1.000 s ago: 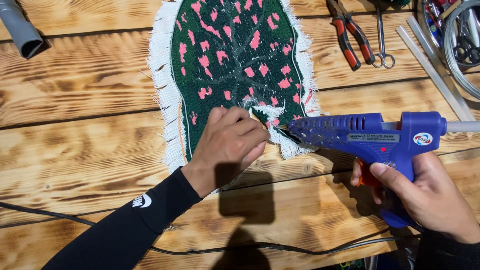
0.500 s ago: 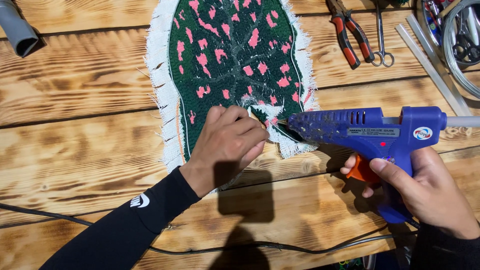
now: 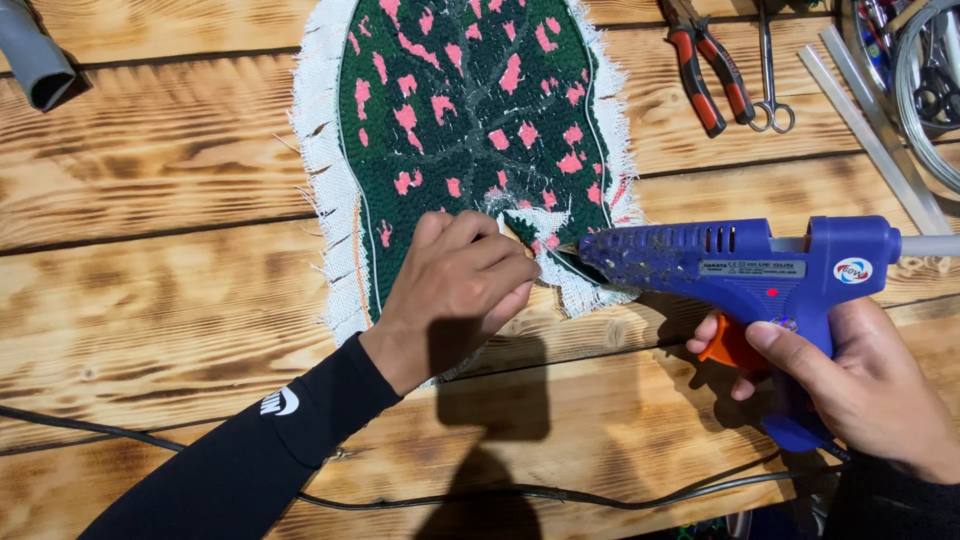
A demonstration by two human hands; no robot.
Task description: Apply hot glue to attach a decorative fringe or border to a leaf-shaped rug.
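A leaf-shaped tufted piece (image 3: 460, 120), dark green with pink spots and a frayed white cloth border, lies on the wooden table (image 3: 150, 300). My left hand (image 3: 455, 290), in a black sleeve, presses down on its lower edge, where a flap of white backing is folded over. My right hand (image 3: 860, 385) grips a blue glue gun (image 3: 740, 270) with a finger on the orange trigger. The gun's nozzle points left and touches the folded white flap just beside my left fingertips. A clear glue stick juts from the gun's back end.
Red-handled pliers (image 3: 705, 70) and small scissors (image 3: 770, 70) lie at the top right, with clear glue sticks (image 3: 870, 140) and a coil of wire (image 3: 925, 90) beside them. A grey tube (image 3: 35, 60) sits at the top left. A black cable (image 3: 500, 495) runs along the near edge.
The glue gun's nozzle has stayed at the folded flap; my right hand shifted slightly on the grip. My left hand keeps pressing the same spot.
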